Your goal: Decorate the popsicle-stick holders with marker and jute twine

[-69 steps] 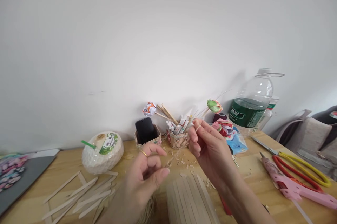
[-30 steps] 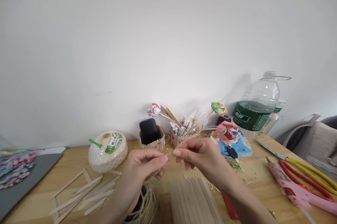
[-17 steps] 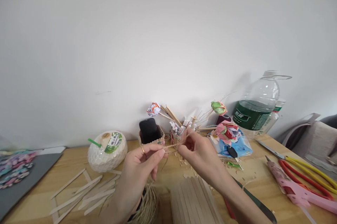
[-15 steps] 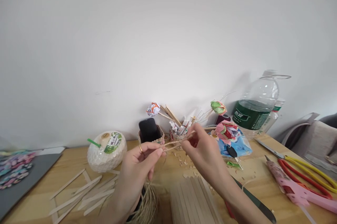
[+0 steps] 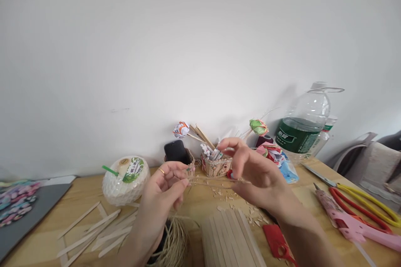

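My left hand (image 5: pixel 169 185), with a ring on one finger, pinches a thin strand of twine (image 5: pixel 208 181) between thumb and fingers. The strand stretches across to my right hand (image 5: pixel 258 173), whose thumb and fingers are spread apart. Its far end passes by the right thumb; whether it touches cannot be made out. Beneath my left wrist sits a ball of twine (image 5: pixel 175 242), partly hidden by the forearm. Between my forearms lies a row of flat wooden craft sticks (image 5: pixel 230 237), side by side.
Loose craft sticks (image 5: pixel 103 233) and a wrapped coconut (image 5: pixel 125 181) are on the left. Behind stand a phone (image 5: pixel 175 153) in a holder and a stick-covered pen box (image 5: pixel 214 166). To the right are a water bottle (image 5: pixel 300 133), scissors (image 5: pixel 363 204), and a pink glue gun (image 5: pixel 344 221). Wood scraps (image 5: pixel 232 198) litter the table.
My right hand has opened from a pinch on the twine and moved right. The left hand still grips the strand, slightly further left. A red object beside my right forearm has come into view.
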The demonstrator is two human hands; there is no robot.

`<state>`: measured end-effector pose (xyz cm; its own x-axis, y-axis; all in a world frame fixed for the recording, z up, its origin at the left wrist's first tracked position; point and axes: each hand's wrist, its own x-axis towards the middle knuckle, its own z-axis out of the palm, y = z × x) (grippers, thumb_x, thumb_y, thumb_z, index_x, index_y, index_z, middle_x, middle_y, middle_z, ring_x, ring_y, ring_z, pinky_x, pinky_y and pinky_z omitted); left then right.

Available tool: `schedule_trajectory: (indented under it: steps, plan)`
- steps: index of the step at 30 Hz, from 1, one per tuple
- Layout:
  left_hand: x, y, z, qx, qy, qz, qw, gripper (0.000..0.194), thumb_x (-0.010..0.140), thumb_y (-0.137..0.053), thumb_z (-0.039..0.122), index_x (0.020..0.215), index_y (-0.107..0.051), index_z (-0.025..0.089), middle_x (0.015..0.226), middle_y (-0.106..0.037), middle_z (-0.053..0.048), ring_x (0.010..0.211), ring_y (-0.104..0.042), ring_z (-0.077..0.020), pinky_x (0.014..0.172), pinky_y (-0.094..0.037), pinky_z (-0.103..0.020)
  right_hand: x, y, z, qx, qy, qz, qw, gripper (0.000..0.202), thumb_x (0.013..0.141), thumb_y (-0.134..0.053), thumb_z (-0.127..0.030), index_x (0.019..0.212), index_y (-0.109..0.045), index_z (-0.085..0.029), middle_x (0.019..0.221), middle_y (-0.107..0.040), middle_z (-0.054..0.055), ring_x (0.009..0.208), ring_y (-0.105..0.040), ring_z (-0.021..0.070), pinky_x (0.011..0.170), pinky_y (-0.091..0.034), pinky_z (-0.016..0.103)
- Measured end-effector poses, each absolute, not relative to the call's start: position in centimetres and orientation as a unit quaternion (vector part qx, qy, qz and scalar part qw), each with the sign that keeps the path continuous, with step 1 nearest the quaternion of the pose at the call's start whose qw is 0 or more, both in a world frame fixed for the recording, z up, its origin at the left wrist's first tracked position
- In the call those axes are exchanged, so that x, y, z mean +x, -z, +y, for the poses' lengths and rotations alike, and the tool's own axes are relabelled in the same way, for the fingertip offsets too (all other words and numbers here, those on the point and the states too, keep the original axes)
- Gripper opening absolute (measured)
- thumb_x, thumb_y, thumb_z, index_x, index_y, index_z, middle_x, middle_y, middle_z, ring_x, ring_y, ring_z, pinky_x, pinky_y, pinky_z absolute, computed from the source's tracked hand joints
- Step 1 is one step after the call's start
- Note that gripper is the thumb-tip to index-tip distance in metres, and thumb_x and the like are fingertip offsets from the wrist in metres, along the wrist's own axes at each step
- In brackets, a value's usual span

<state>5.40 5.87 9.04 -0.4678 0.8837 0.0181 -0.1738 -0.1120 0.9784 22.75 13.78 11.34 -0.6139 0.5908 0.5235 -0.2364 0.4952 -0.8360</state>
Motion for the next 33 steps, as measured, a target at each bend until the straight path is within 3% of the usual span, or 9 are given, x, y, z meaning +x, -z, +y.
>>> schedule_trajectory:
  steps: [3,6,8,10,12,15,18,24,33]
  plan:
    - [5.2,-9.0,5.8,0.328,-0.665,0.517,0.429,0.019,0.066,-0.073,0.023,0.081,-0.065,0.016,0.066,-0.060,0.002,0.050,-0.050,-0.0072,0.044,-0.039,-0.016,22.8,-11.3,14.2,-0.064,-0.611,-0.677,0.405,0.003,0.070,-0.059,-0.024,0.068,-0.059,-0.023,0.099,-0.057,0.004,0.090,-0.055,0.0203,0.074,-0.044,0.032]
    - [5.0,-8.9,5.6,0.318,-0.660,0.495,0.468,0.023,0.067,-0.075,0.026,0.087,-0.069,0.015,0.072,-0.066,-0.002,0.061,-0.055,-0.0096,0.052,-0.044,-0.017,21.8,-10.7,14.4,-0.212,-0.582,-0.663,0.420,0.012,0.079,-0.053,-0.024,0.086,-0.062,-0.023,0.089,-0.059,0.002,0.068,-0.053,0.0130,0.059,-0.043,0.025]
    - [5.0,-8.9,5.4,0.314,-0.655,0.470,0.502,0.024,0.068,-0.075,0.027,0.088,-0.071,0.015,0.071,-0.066,-0.003,0.065,-0.056,-0.0105,0.057,-0.045,-0.017,20.8,-10.3,14.3,-0.251,-0.578,-0.689,0.359,0.019,0.082,-0.053,-0.022,0.099,-0.060,-0.023,0.095,-0.060,0.002,0.065,-0.054,0.0111,0.056,-0.044,0.023]
    - [5.1,-9.0,5.2,0.312,-0.649,0.439,0.538,0.018,0.069,-0.075,0.027,0.083,-0.072,0.015,0.069,-0.065,-0.002,0.065,-0.055,-0.0102,0.058,-0.046,-0.018,20.0,-9.9,14.0,-0.197,-0.631,-0.705,0.257,0.024,0.083,-0.054,-0.025,0.107,-0.057,-0.023,0.097,-0.061,0.003,0.066,-0.057,0.0107,0.055,-0.045,0.022]
    - [5.1,-9.2,5.0,0.305,-0.644,0.414,0.567,0.013,0.070,-0.074,0.027,0.076,-0.071,0.015,0.069,-0.065,-0.002,0.062,-0.055,-0.0096,0.057,-0.046,-0.018,19.5,-9.7,13.6,-0.147,-0.673,-0.697,0.202,0.023,0.083,-0.057,-0.029,0.104,-0.058,-0.020,0.086,-0.062,0.001,0.068,-0.057,0.0103,0.056,-0.045,0.021]
    - [4.9,-9.6,4.8,0.297,-0.643,0.399,0.583,0.011,0.071,-0.074,0.025,0.071,-0.070,0.014,0.068,-0.064,-0.001,0.059,-0.054,-0.0085,0.056,-0.046,-0.017,19.1,-9.5,13.2,-0.149,-0.676,-0.692,0.205,0.016,0.081,-0.060,-0.032,0.085,-0.060,-0.016,0.075,-0.060,0.000,0.064,-0.055,0.0092,0.059,-0.045,0.021]
    - [4.7,-10.0,4.9,0.281,-0.659,0.398,0.573,0.012,0.068,-0.076,0.024,0.072,-0.071,0.014,0.065,-0.065,-0.001,0.058,-0.055,-0.0074,0.055,-0.047,-0.015,19.2,-9.5,12.9,-0.156,-0.634,-0.727,0.213,0.015,0.085,-0.054,-0.029,0.078,-0.058,-0.016,0.075,-0.057,0.001,0.066,-0.052,0.0098,0.060,-0.044,0.022]
    - [4.2,-10.4,4.8,0.207,-0.682,0.435,0.550,0.020,0.056,-0.084,0.019,0.071,-0.072,0.012,0.066,-0.067,-0.002,0.058,-0.059,-0.0077,0.056,-0.051,-0.013,19.7,-10.1,12.4,-0.164,-0.381,-0.882,0.223,0.016,0.084,-0.047,-0.007,0.073,-0.048,-0.020,0.068,-0.047,-0.004,0.063,-0.042,0.0101,0.058,-0.034,0.022]
    - [1.7,-11.4,3.7,0.187,-0.764,0.421,0.452,0.008,0.068,-0.066,0.009,0.071,-0.064,0.016,0.063,-0.057,0.002,0.053,-0.053,-0.0069,0.046,-0.051,-0.011,20.6,-10.0,12.8,-0.188,-0.226,-0.930,0.221,0.015,0.084,-0.045,-0.009,0.077,-0.051,-0.020,0.073,-0.055,-0.001,0.065,-0.048,0.0122,0.056,-0.030,0.023]
